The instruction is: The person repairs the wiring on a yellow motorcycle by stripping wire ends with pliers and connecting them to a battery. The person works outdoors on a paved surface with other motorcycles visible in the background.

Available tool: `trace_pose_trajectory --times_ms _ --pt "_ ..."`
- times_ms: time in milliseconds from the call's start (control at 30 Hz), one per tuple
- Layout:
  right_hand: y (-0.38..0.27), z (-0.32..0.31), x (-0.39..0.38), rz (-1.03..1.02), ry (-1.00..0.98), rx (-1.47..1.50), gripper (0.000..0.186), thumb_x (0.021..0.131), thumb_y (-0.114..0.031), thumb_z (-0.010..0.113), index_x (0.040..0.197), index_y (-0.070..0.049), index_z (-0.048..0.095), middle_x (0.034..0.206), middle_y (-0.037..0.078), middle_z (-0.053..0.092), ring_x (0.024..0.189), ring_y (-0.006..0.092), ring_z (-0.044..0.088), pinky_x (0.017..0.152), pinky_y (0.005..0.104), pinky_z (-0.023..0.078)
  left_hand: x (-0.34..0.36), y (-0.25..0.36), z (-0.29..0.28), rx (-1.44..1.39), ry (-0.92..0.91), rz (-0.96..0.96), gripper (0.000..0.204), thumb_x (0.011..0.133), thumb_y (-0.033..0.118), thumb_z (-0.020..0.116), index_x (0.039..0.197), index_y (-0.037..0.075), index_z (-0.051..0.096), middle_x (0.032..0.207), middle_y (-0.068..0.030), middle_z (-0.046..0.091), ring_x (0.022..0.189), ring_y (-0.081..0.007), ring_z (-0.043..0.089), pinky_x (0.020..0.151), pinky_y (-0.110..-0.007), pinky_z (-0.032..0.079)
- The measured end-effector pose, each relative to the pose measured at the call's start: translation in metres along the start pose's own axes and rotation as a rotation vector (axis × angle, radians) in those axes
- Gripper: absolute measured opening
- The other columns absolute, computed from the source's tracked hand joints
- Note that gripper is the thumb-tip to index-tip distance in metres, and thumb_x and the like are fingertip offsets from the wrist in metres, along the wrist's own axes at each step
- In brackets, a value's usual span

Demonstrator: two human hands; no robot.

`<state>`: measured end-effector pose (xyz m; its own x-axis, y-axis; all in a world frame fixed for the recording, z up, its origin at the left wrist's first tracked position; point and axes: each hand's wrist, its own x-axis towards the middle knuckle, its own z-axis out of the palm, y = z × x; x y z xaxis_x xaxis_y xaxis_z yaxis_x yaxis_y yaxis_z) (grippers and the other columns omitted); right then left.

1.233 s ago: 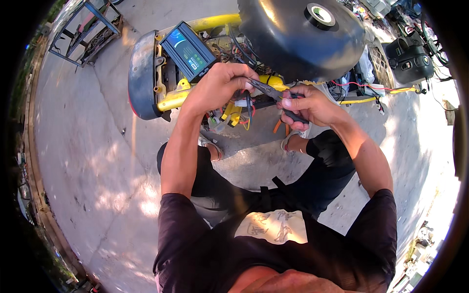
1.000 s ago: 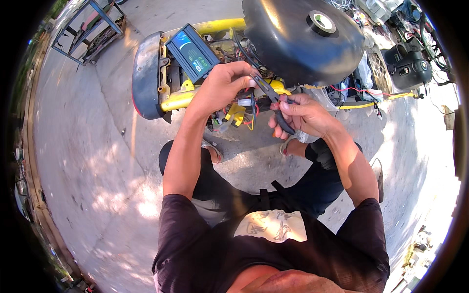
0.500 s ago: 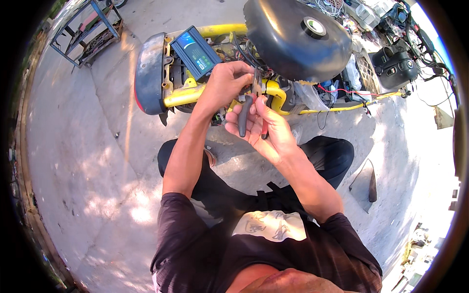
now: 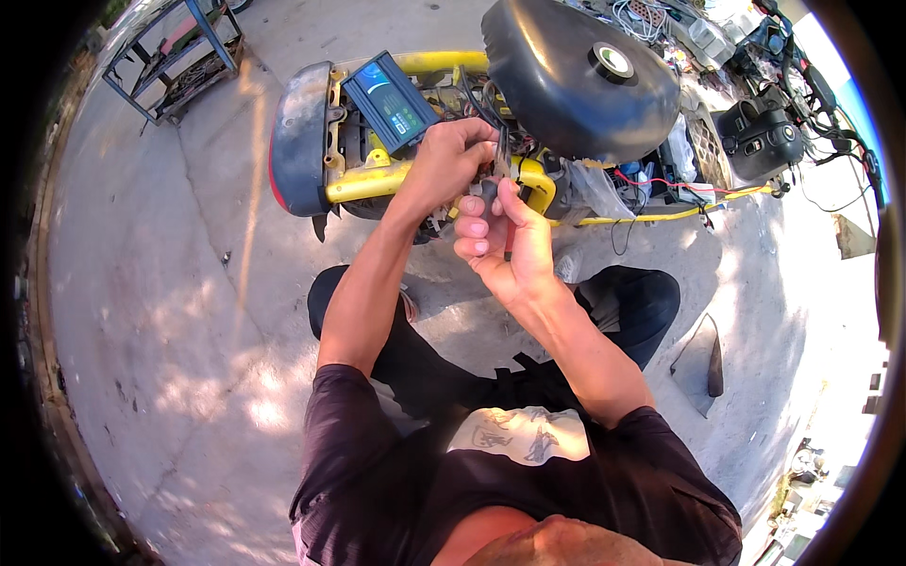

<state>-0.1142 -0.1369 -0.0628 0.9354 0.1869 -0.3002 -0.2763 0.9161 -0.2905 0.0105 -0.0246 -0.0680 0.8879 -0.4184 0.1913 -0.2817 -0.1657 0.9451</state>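
Seen from above, a person in a dark short-sleeved shirt (image 4: 377, 481) sits or squats over sunlit concrete (image 4: 160, 283), with both hands brought close together at the near side of a yellow tubular frame (image 4: 370, 182). The right hand (image 4: 510, 241), palm partly turned up, has its fingers curled round the handles of a pair of pliers (image 4: 502, 162), whose metal nose points away from the body. The left hand (image 4: 448, 160) meets it from the other side, thumb and fingertips drawn in at the nose; whether they are clamped on something cannot be made out, as that spot is small and crowded. The pliers stand between the hands, in front of the frame and to the right of a blue box (image 4: 389, 102) with a lit-looking panel, which rests at a slant. Dark wires (image 4: 467, 91) loop just beyond the fingers; a large black domed shell (image 4: 566, 85) sits behind and to the right, bearing a black ring with a pale centre (image 4: 614, 61). For good work here, the left fingertips should probably stay just clear of the metal edges, the right wrist should stay loose enough to line the nose up squarely, and the squeeze should come slowly and evenly. The likeliest trouble seems to be a nipped finger or a neighbouring wire caught in the bite, so a clear line of sight past the thumbs would help
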Motion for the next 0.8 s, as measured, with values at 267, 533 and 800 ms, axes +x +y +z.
trace_pose_trajectory --times_ms 267,533,800 --pt "-0.072 -0.018 -0.037 0.11 -0.048 -0.495 0.034 0.112 -0.032 0.06 0.133 -0.005 0.057 0.115 0.02 0.073 0.104 0.0343 0.075 0.093 0.0484 0.063 -0.006 -0.003 0.002 -0.128 0.024 0.063 0.018 0.098 0.006 0.072 0.114 -0.002 0.074 0.091 -0.0054 0.076 0.08 -0.0104 0.065 0.073 -0.03 0.054" --pt "-0.091 -0.03 -0.052 0.054 0.023 -0.838 0.037 0.112 -0.032 0.061 0.127 0.002 0.056 0.116 0.02 0.073 0.102 0.031 0.076 0.088 0.0424 0.063 -0.005 -0.015 0.008 -0.045 0.142 0.14 0.013 0.101 0.006 0.072 0.111 -0.003 0.074 0.092 -0.0054 0.078 0.078 -0.0086 0.065 0.072 -0.027 0.055" --pt "-0.104 -0.01 -0.035 0.194 -0.012 -0.83 0.035 0.113 -0.031 0.057 0.125 0.002 0.058 0.115 0.021 0.074 0.104 0.0328 0.078 0.086 0.0437 0.065 0.007 -0.003 -0.008 -0.218 0.066 -0.054 0.017 0.104 0.008 0.066 0.111 -0.005 0.076 0.093 -0.0096 0.079 0.079 -0.01 0.066 0.078 -0.028 0.058"
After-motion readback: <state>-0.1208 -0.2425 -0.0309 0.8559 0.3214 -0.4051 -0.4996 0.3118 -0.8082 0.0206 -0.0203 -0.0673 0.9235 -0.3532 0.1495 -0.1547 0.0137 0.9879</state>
